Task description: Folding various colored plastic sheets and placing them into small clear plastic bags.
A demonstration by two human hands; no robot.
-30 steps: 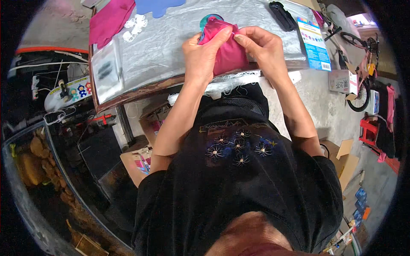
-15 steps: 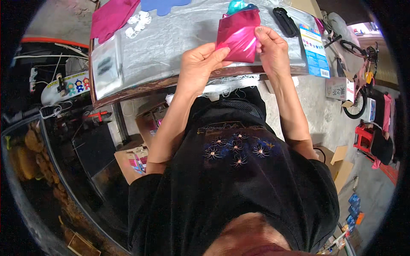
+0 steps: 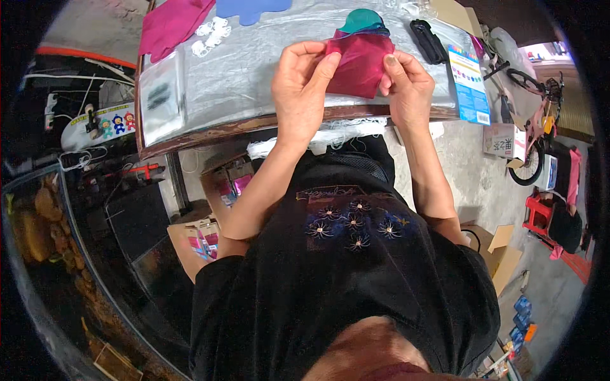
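Between my two hands, over the table's front edge, I hold a folded stack of thin, slightly shiny magenta sheet material (image 3: pixel 357 68). A teal piece (image 3: pixel 362 20) and a dark blue edge stick out at its far end. My left hand (image 3: pixel 301 92) pinches the stack's left side between thumb and fingers. On the opposite side, the thumb and curled fingers of my right hand (image 3: pixel 410 87) grip the other edge. Whether the magenta thing is a bag or a flat sheet I cannot tell.
The table (image 3: pixel 238 82) has a plastic-like grey cover. On it lie a magenta piece (image 3: pixel 166 28), a blue piece (image 3: pixel 251 9), white string bundles (image 3: pixel 210 35), a clear plastic sleeve (image 3: pixel 161 92), a black elongated object (image 3: pixel 427 41) and a printed blue-white package (image 3: pixel 469 86). Cardboard boxes (image 3: pixel 502 257) stand below.
The magenta stack has turned a little and moved slightly right and nearer me. My left hand has shifted up along its side. The teal piece now lies flatter and more spread.
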